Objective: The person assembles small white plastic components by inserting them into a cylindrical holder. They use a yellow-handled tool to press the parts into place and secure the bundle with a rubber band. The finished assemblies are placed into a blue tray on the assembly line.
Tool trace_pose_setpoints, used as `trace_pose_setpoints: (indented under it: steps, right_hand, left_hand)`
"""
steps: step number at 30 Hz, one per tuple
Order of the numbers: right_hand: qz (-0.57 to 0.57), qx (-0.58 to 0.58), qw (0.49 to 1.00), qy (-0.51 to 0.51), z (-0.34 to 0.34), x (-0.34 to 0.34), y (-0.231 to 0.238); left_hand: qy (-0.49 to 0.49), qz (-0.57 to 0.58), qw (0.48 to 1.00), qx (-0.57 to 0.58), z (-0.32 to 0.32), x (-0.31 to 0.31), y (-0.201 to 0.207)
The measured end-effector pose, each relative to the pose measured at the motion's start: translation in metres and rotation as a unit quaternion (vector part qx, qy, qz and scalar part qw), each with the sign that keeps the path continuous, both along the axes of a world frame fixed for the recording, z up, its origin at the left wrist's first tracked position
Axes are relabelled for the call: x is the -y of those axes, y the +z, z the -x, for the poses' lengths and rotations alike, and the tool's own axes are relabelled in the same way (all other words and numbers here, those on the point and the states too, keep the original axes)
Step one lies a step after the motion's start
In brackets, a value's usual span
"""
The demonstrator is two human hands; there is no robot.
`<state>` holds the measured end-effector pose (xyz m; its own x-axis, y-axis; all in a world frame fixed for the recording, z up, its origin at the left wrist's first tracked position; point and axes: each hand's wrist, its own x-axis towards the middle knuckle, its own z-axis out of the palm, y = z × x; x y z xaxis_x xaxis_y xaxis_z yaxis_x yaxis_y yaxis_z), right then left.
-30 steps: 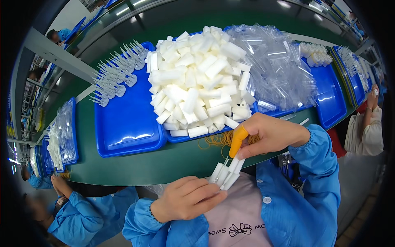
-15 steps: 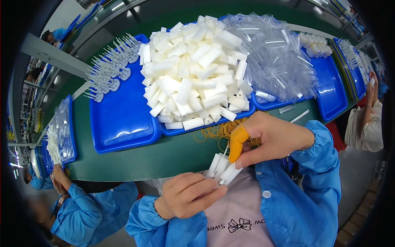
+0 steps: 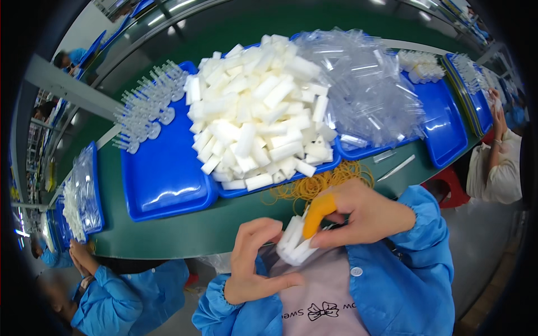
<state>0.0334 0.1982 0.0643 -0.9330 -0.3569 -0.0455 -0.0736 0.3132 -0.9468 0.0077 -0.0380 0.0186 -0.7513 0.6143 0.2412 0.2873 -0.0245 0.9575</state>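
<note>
Two hands in play here, but only one really has hold of anything. The right grip (image 3: 358,214) is pinched closed, thumb against the yellow-covered index finger (image 3: 319,214), on a small bundle of white tubes (image 3: 292,242). The bundle sticks out just left of that pinch. The left grip (image 3: 246,267) is spread wide, thumb well away from the fingers, nothing in it that I can see. Its fingertips are right beside the bundle; can't tell if they're touching.

My worry: the pinch seems to catch the bundle on one side only, so the far tubes could slide or fan out if the left grip doesn't support them. Squeeze too hard and, if they're as soft as they look, they'd probably dent. It's also by the near edge of the worktop (image 3: 140,241), so a dropped tube could easily land in the lap. And the rubber bands (image 3: 336,178) lie just beyond the right grip, handy, but tangled enough that I'd bet on a finger snagging one.
</note>
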Motion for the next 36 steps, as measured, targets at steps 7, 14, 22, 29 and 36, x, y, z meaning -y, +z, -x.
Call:
trace_pose_setpoints:
  steps: [7,14,22,29,36]
  right_hand:
    - [-0.057,-0.097,0.972,-0.204,-0.019,-0.018,-0.001]
    - [-0.405,-0.215,0.815,-0.353,-0.055,-0.080,-0.048]
    - [-0.486,-0.165,0.792,-0.332,-0.069,-0.085,-0.074]
    - [-0.082,-0.142,0.872,-0.461,-0.076,-0.043,-0.045]
    - [0.297,-0.177,0.861,-0.373,-0.055,-0.001,-0.025]
  left_hand:
    - [0.082,-0.096,0.987,0.104,-0.002,0.001,-0.020]
    - [0.126,-0.186,0.935,0.276,0.000,0.000,-0.013]
    - [0.082,-0.205,0.930,0.295,-0.001,-0.006,-0.016]
    - [0.027,-0.150,0.956,0.249,-0.008,-0.012,-0.025]
    - [-0.092,-0.142,0.964,0.204,-0.009,-0.029,-0.012]
